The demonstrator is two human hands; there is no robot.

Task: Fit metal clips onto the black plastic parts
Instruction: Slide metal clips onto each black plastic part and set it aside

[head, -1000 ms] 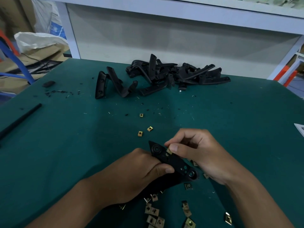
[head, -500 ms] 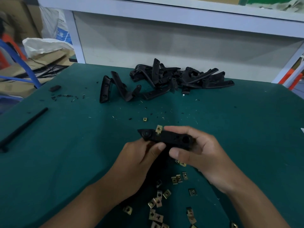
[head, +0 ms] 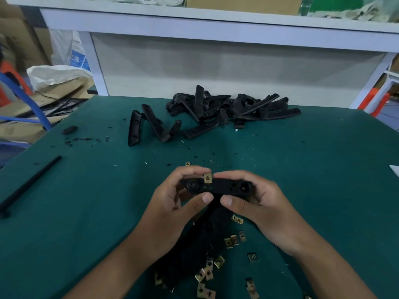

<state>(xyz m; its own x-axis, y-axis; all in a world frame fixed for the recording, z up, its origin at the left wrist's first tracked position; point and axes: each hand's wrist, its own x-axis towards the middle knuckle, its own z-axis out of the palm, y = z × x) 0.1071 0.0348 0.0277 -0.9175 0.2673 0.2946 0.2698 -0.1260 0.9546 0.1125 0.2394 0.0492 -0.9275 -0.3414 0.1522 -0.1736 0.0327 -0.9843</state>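
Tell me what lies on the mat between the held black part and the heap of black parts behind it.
In the head view, between the held part and the heap: one stray metal clip, black shavings, green mat.

1. Single head-worn wide-angle view, looking forward and down, close over both hands at the green table (head: 86,212).
2. Far edge takes in white shelf frame (head: 194,24); no second view.

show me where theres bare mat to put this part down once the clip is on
Bare mat lies right of the right hand, out to the table edge, and left of the left hand, short of the black rod. The strip between the hands and the pile of black parts holds only small debris. It is crowded near the wrists, where loose clips lie scattered.
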